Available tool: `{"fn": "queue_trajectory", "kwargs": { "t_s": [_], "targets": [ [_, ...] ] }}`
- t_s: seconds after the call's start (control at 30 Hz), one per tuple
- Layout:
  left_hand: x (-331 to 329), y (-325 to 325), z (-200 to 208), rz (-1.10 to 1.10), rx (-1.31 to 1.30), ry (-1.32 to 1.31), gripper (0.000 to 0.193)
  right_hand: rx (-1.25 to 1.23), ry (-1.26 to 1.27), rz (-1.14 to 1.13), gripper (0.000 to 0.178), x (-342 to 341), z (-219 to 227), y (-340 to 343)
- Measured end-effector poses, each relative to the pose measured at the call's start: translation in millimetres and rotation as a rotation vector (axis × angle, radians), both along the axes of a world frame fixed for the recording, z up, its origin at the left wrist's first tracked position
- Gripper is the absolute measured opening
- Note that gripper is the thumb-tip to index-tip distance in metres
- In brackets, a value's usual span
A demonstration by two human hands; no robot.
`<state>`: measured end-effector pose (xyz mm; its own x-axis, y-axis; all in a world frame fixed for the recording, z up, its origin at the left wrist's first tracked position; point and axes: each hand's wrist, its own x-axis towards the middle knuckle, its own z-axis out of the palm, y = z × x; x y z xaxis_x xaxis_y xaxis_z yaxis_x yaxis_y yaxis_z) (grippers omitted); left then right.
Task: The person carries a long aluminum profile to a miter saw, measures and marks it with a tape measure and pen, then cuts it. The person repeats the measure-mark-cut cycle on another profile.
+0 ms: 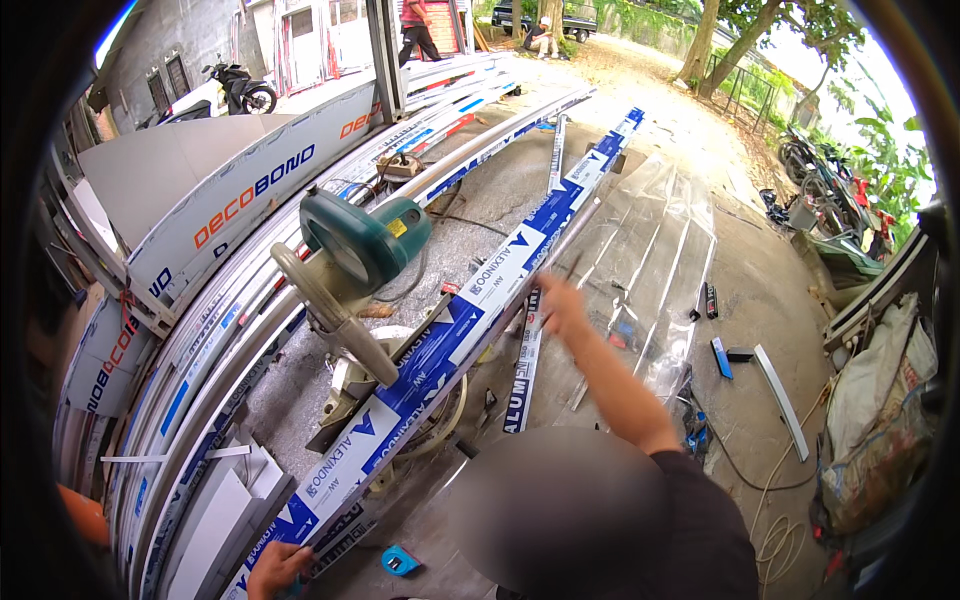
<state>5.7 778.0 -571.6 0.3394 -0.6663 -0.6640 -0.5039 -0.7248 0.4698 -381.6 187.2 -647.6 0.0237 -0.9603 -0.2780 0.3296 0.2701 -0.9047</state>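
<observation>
A long profile bar (430, 370) in blue-and-white protective film slants from the lower left to the far upper middle. Its near end is in the grip of my left hand (280, 570). My right hand (562, 312) is beside the bar's right edge, past the middle, with its fingers curled. A thin dark tip shows by those fingers; I cannot make out what it is. Across the bar from my right hand stands a green cut-off saw (355, 235) with a grey guard, its lower part reaching the bar. A blue tape measure (400, 560) lies near my left hand.
Film-wrapped bars (215, 345) and large panels (250, 205) are stacked on the left. Clear plastic sheeting (650, 260) covers ground at right, near offcuts (782, 402), a cord (785, 530) and sacks (880, 420). Two people are far back. A motorbike (235, 90) stands by the wall.
</observation>
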Motion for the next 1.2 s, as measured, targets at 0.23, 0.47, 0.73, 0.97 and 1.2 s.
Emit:
{"fn": "queue_trajectory", "kwargs": {
  "t_s": [0.23,0.47,0.73,0.97,1.2],
  "targets": [
    [-23.9,-50.0,-11.4,-0.008,0.039,0.082,0.035,0.013,0.088,0.32,0.033,77.7,-24.5,184.4],
    [29.9,89.0,-34.8,0.146,-0.135,-0.121,0.034,0.07,0.08,-0.108,0.034,-24.2,-17.3,-93.4],
    [-28.8,6.0,-22.4,0.247,-0.038,0.077,0.036,0.043,0.204,-0.205,0.031,0.1,-10.8,-40.1],
    [-30.4,-47.2,-44.1,0.126,-0.059,0.165,0.043,-0.143,-0.162,-0.056,0.022,78.2,-27.6,110.8],
    [21.9,74.1,-54.5,0.297,-0.13,0.092,0.032,-0.141,0.046,-0.237,0.018,34.4,-11.0,-87.2]
  ]
}}
